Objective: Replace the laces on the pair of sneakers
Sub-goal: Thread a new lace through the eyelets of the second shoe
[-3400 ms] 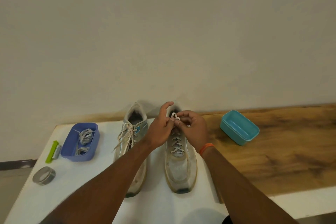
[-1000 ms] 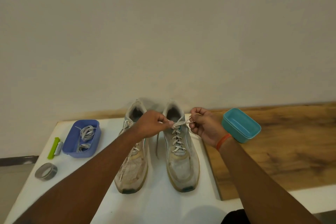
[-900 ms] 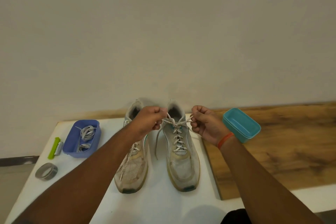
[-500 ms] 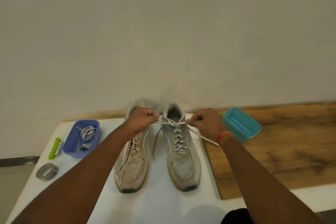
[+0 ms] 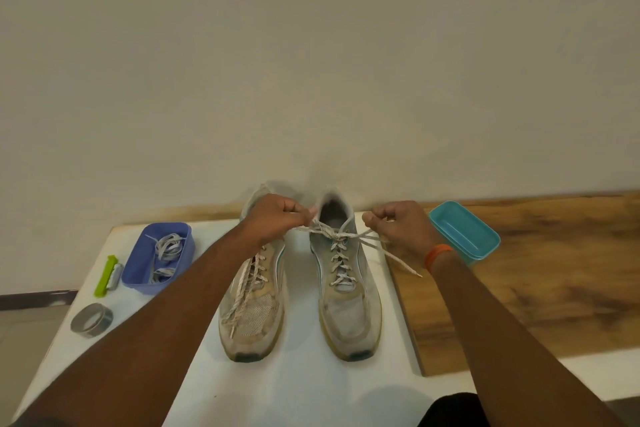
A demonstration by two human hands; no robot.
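Lace (image 5: 337,236) ends on right sneaker (image 5: 346,288), pinched seemingly taut by left hand (image 5: 277,218) fingers and right hand (image 5: 398,225) fingers

Two sneakers are seen side by side on the counter (image 5: 304,388): the left sneaker (image 5: 254,302) and the right sneaker (image 5: 348,291). Two hands are counted, the left hand (image 5: 277,218) and the right hand (image 5: 401,222), each pinching one end of the right sneaker's lace (image 5: 341,246). One orange wristband (image 5: 437,255) is worn. Two tubs are present: one purple tub (image 5: 138,274) and one teal tub (image 5: 464,232). Loose laces (image 5: 169,246) are coiled in the purple tub, possibly two, though the tangle cannot be counted with certainty. One green tool (image 5: 105,276) and one roll of grey tape (image 5: 91,320) are also seen.
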